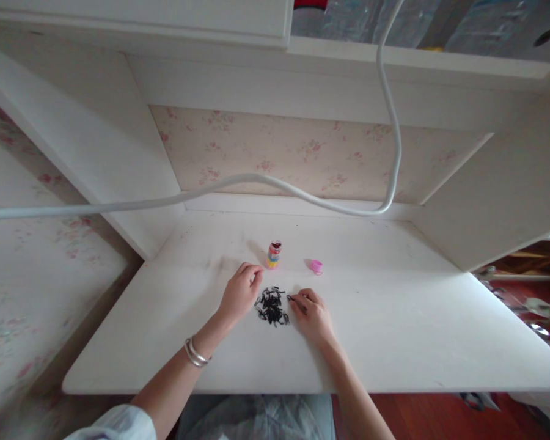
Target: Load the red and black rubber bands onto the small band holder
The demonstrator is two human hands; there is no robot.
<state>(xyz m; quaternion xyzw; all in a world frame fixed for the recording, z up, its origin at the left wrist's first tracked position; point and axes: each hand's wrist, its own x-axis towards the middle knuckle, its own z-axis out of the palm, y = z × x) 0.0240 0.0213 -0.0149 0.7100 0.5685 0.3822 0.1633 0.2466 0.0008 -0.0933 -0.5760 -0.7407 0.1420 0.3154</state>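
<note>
While both hands rest on the desk (394, 342), the right hand (312, 315) pinches one small black band at its fingertips, just beside the pile (272, 305). The left hand (241, 288) is loosely curled and empty as far as I can tell, touching the desk at the pile's other side. The bands look light and springy; a loose pinch could flick one away, and a sweeping wrist could scatter the heap. Beyond stands a small open bottle (274, 254), easily tipped by a reaching hand, with a pink cap (316, 266) near it. A white cable (302, 195) hangs behind.
</note>
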